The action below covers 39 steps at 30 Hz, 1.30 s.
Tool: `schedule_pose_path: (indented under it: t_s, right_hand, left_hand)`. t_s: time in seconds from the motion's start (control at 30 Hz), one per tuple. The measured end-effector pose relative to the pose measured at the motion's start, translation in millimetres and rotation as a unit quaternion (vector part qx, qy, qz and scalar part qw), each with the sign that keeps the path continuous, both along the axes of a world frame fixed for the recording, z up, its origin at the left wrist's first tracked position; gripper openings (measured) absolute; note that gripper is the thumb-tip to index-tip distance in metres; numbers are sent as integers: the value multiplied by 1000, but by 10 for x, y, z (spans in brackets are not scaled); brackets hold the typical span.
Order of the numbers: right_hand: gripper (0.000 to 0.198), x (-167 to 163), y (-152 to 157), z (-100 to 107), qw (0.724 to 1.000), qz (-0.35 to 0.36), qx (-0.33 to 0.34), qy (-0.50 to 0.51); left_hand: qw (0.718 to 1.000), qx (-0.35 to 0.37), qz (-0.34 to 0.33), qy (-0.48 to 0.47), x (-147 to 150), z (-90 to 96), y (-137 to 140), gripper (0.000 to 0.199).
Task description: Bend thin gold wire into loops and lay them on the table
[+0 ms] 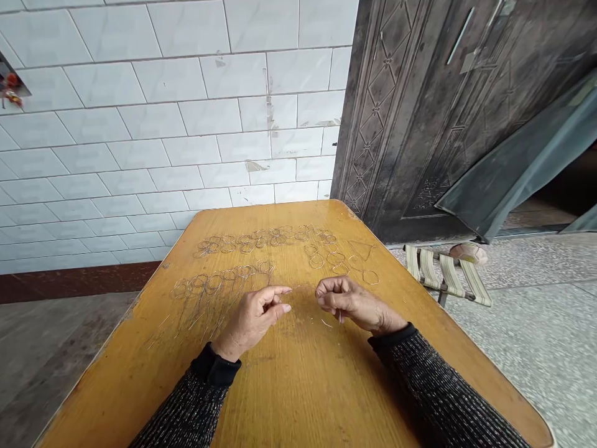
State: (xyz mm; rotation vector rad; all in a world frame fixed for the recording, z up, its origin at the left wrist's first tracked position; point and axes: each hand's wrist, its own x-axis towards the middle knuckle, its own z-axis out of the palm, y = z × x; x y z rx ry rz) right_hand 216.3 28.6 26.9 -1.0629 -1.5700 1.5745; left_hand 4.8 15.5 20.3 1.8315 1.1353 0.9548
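Observation:
My left hand [255, 317] is over the middle of the wooden table [289, 386], its thumb and forefinger apart with nothing visible between them. My right hand [352, 303] is closed in a pinch; a thin piece of wire [340, 318] shows below its fingers, most of it hidden. Under that hand lies a short wire scrap [327, 323]. Left of my left hand are several wire loops with long straight tails [200, 298]. Beyond both hands runs a row of twisted wire rings [277, 239]. A few more wire rings [336, 261] lie just past my right hand.
A bent wire triangle [361, 250] rests near the table's right edge. The far end of the table meets a white tiled wall [209, 124]. To the right are a dark carved door [410, 112], a grey-green curtain [527, 155] and a strap-seat folding stool [443, 274].

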Motion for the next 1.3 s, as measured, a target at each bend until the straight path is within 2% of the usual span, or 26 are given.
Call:
schedule_pose_path:
  t_s: [0.13, 0.2, 0.33, 0.43, 0.5, 0.57, 0.67, 0.73, 0.77, 0.83, 0.93, 1.0, 1.13, 1.3]
  right_hand:
    - [10, 10, 1, 31, 1000, -14, 7, -9]
    - [8, 4, -3, 35, 1000, -13, 8, -19]
    - [6, 5, -8, 25, 998, 10, 20, -60]
    - [6, 2, -5, 13, 997, 23, 22, -68]
    - [6, -10, -1, 3, 997, 16, 24, -66]
    - [6, -25, 6, -13, 998, 5, 28, -64]
    - [5, -42, 20, -40, 998, -5, 31, -55]
    - [6, -43, 26, -51, 998, -9, 31, -47]
    - [6, -40, 26, -52, 999, -10, 30, -43]
    - [6, -31, 22, -46, 999, -11, 24, -36]
    - [7, -14, 10, -22, 1000, -2, 9, -27]
    - [8, -1, 7, -6, 1000, 4, 1, -18]
    - [10, 29, 26, 9, 1000, -3, -10, 2]
    - [8, 49, 36, 20, 1000, 1, -2, -16]
  left_hand:
    - [999, -45, -18, -18, 66, -53, -15, 29]
    - [1000, -20, -1, -7, 60, -53, -13, 27]
    - [997, 78, 24, 15, -34, -19, 18, 27]
    - [996, 88, 30, 2, -60, -38, 44, 27]
    - [998, 24, 42, -42, -23, -75, 48, 26]
    - [985, -93, 54, -136, 34, -106, 41, 24]
    - [921, -242, 47, -301, 79, -109, 33, 21]
    - [893, -280, 31, -352, 66, -85, 36, 24]
    - [892, -282, 24, -354, 50, -70, 39, 25]
    - [915, -248, 23, -316, 14, -40, 47, 26]
    - [967, -135, 37, -212, -29, 1, 49, 22]
    - [984, -70, 30, -159, -48, 29, 43, 22]
    - [995, -7, -10, -98, -78, 63, 34, 29]
    - [996, -29, -21, -79, -111, 40, 74, 23]
